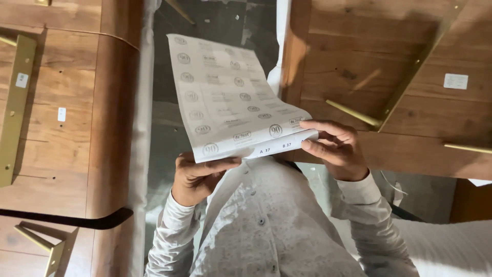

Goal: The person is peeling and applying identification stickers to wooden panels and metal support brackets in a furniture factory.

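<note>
The sheet was held up in front of the chest, between two wooden panels. It was a white sheet printed with rows of round labels, its lower edge curling toward the body.

The left hand gripped the sheet's lower left corner, thumb lying across the front, the other fingers curled behind it. The right hand was at the lower right corner, thumb and forefinger pinched on the sheet's edge, where a label looked to be lifting; the remaining fingers were bent and loosely together.

The left panel lay flat, with a brass bracket along its face and small white stickers on it. The right panel carried brass rods and one white sticker. Dark floor showed between them.

Judgement: nearly all label positions on the sheet appeared filled, so the labelling seemed at an early stage. Whether the stickers on the panels came from this sheet could not be determined.
</note>
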